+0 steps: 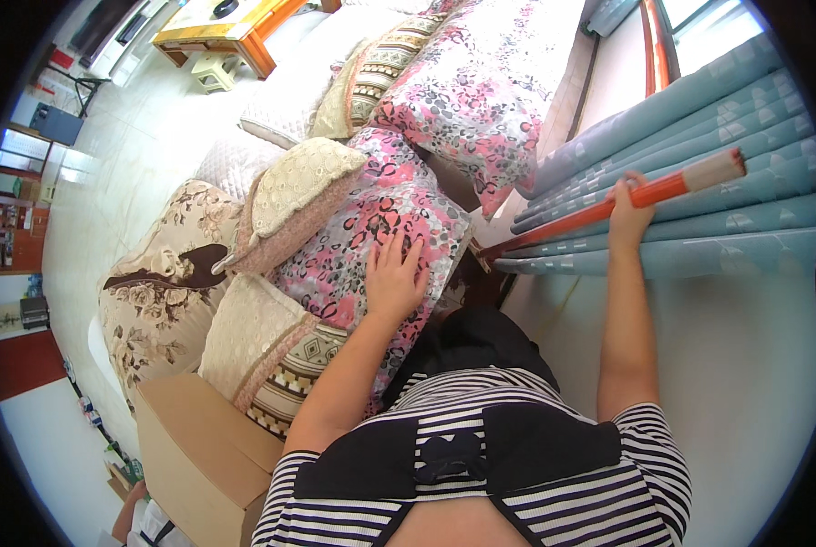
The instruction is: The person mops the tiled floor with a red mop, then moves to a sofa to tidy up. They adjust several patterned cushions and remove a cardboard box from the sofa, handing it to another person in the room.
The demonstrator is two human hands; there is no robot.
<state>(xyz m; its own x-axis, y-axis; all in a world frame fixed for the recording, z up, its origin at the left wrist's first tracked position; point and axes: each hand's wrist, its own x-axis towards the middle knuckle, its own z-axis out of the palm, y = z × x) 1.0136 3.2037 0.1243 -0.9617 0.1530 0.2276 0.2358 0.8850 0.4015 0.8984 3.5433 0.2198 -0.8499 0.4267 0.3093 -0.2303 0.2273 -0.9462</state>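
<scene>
My left hand (395, 284) lies with fingers spread on a pink, grey and white patterned cloth (353, 267) draped over the sofa back. It grips nothing. A long red-orange pole (565, 219) with a pale, worn end is held in my right hand (630, 208). The pole slants from its raised end at the right down to a gap behind the sofa, where its lower part is hidden. Blue-green curtains (742, 205) with a pale leaf pattern hang in folds right behind the pole and the right hand.
Beige cushions (298, 198) and a floral-covered seat part (168, 287) lie on my left. A cardboard box (203, 437) stands beside my left arm. Farther off are a wooden table (244, 44), a small plastic stool (215, 74) and tiled floor. Another person's arm (129, 513) shows at lower left.
</scene>
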